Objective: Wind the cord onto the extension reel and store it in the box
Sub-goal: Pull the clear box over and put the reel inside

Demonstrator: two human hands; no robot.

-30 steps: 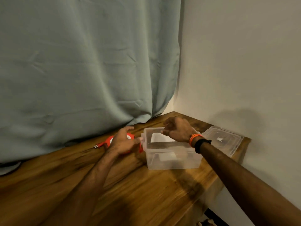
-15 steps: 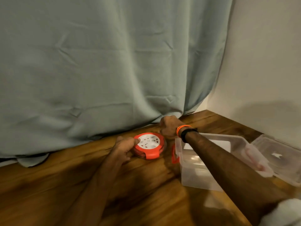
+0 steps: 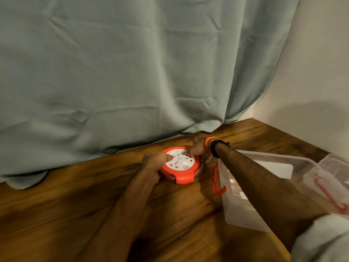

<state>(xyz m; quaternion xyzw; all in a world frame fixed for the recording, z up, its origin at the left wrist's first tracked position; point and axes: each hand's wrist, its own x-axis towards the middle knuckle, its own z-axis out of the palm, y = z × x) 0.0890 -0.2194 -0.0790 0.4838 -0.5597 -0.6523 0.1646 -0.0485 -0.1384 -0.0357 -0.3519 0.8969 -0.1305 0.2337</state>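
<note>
Head view: reel lies flat on the wooden table, white socket face up, orange rim and orange tab toward the camera. It sits just left of the box, outside it, near the curtain hem.

Left hand grips the reel's left edge, thumb over the white face, fingers curled down around the rim. Right hand is on the far-right side of the reel, fingertips pressing on the white face and rim, palm down. Both hands are closed onto the reel. Right wrist carries an orange band and a black band.

Cord: a coil is dimly visible under the orange rim; how much is wound I can't tell, too blurred.

Box is clear plastic, open-topped, with an orange latch hanging on its left end. The right forearm crosses over its near-left corner. Something white lies inside; can't identify it. Clear lid with a reddish latch sits just right of the box, at the frame edge. White sleeve shows bottom right. Plain wall to the right of the curtain.
</note>
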